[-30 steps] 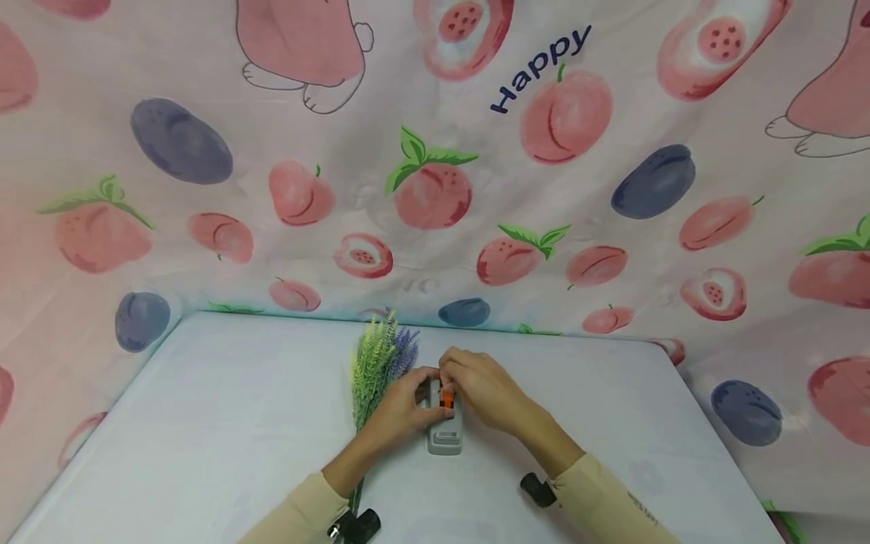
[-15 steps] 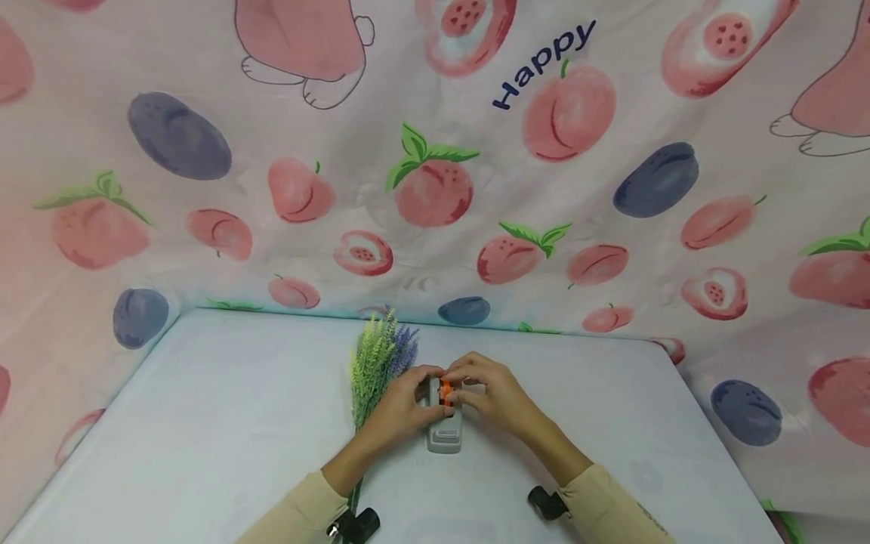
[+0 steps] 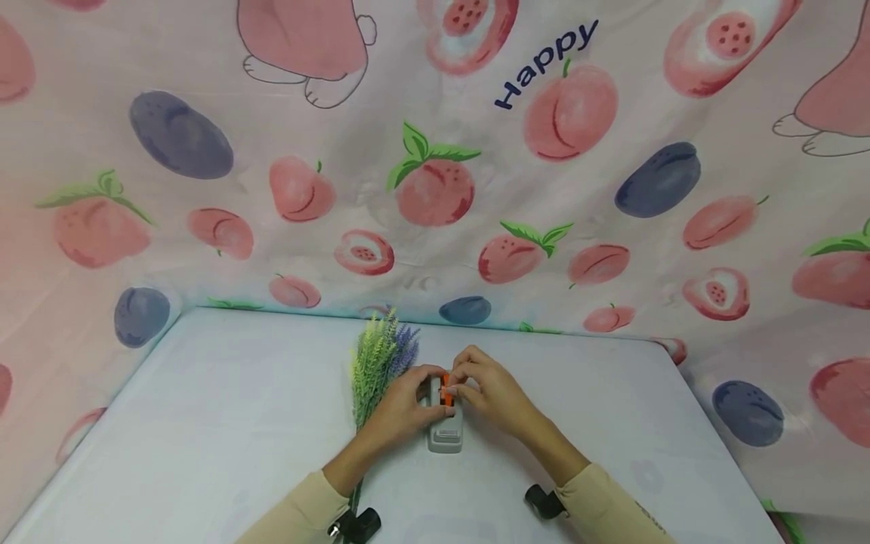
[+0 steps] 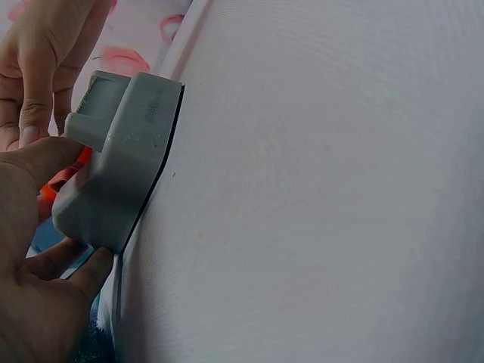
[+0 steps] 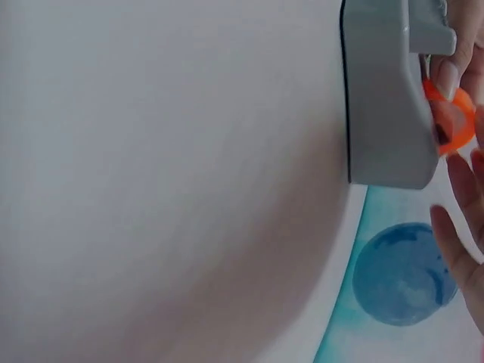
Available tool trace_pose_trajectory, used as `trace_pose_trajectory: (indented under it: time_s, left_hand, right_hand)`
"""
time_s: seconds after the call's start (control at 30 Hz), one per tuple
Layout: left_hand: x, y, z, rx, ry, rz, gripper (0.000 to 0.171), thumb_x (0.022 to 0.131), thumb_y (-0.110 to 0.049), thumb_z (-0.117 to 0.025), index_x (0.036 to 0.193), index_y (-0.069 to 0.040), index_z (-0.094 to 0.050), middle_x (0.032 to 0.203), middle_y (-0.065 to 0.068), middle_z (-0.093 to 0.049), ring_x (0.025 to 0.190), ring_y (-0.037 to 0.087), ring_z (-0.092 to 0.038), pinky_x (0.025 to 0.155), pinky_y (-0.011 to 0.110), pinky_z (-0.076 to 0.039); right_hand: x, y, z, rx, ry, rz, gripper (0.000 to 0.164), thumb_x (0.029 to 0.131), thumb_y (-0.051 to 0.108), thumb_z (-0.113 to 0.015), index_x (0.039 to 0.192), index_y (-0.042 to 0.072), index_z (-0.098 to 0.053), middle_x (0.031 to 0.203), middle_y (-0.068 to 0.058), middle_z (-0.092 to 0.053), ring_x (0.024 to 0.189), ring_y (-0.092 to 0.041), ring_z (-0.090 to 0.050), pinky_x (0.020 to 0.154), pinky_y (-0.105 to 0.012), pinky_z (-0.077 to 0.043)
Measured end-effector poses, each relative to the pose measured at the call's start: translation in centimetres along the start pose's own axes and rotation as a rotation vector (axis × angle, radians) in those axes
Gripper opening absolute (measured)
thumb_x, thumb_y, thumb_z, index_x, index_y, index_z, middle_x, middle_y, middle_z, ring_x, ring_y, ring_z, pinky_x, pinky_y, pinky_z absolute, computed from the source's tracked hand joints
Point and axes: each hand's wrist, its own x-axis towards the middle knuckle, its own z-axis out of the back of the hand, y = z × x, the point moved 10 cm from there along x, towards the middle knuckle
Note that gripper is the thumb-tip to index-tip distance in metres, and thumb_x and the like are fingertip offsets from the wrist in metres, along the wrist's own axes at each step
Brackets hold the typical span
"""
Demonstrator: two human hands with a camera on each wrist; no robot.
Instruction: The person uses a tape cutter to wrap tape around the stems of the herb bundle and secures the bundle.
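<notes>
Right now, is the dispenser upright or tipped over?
Upright: the dispenser rests base-down on the table, with the orange ring at its top.

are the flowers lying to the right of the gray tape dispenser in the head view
No, the flowers lie to the left of the gray tape dispenser, on the same side as the left hand.

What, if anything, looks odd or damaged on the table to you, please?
Nothing stands out. The gray dispenser rests on the table, with the flowers lying beside it, and I see no spill or damage. The orange piece is partly covered, so I cannot judge it.
</notes>
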Motion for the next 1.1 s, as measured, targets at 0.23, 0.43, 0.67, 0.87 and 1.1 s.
trace_pose_trajectory:
  time_s: [0.23,0.43,0.67,0.87,1.1]
  left_hand:
    - [0.1,0.0,-0.1,-0.041,0.007,-0.004,0.050,0.086,-0.026,-0.084,0.129,-0.010,-0.063,0.125,0.008,-0.064,0.115,0.024,-0.062,0.097,0.045,-0.054]
    - [0.1,0.1,-0.2,-0.046,0.015,0.021,0.057,0.088,-0.026,-0.082,0.137,-0.008,-0.058,0.134,0.011,-0.059,0.126,0.027,-0.059,0.103,0.043,-0.051]
    - [0.0,-1.1,-0.3,0.116,0.003,-0.063,0.053,0.084,-0.024,-0.086,0.130,-0.016,-0.061,0.143,0.014,-0.051,0.126,0.031,-0.056,0.100,0.049,-0.051]
    - [0.1,-1.3,-0.2,0.071,0.001,-0.086,0.044,0.088,-0.021,-0.082,0.127,-0.010,-0.066,0.140,0.018,-0.054,0.125,0.032,-0.056,0.098,0.050,-0.052]
    - [0.4,-0.7,-0.2,0.082,0.041,-0.051,0.043,0.093,-0.024,-0.077,0.131,-0.009,-0.066,0.141,0.019,-0.053,0.128,0.033,-0.054,0.102,0.051,-0.049]
  right_hand:
    - [-0.7,0.9,0.0,-0.051,0.019,-0.018,0.014,0.091,0.016,-0.076,0.081,0.018,-0.065,0.108,0.008,-0.053,0.099,-0.008,-0.057,0.080,-0.031,-0.052]
    - [-1.5,0.7,0.4,0.020,-0.006,-0.054,0.013,0.092,0.014,-0.075,0.085,0.018,-0.065,0.107,0.008,-0.053,0.097,-0.008,-0.057,0.082,-0.035,-0.055]
    - [-1.8,0.5,0.1,0.068,0.002,-0.060,0.011,0.092,0.013,-0.075,0.087,0.017,-0.066,0.105,0.006,-0.057,0.094,-0.008,-0.059,0.080,-0.038,-0.057]
    - [-1.7,0.4,0.0,0.053,0.012,-0.076,0.007,0.093,0.014,-0.074,0.089,0.014,-0.068,0.106,0.008,-0.057,0.095,-0.008,-0.059,0.082,-0.035,-0.056]
    - [-1.6,0.3,0.1,0.027,0.020,-0.101,0.012,0.093,0.015,-0.073,0.086,0.018,-0.064,0.103,0.009,-0.056,0.096,-0.007,-0.058,0.085,-0.032,-0.055]
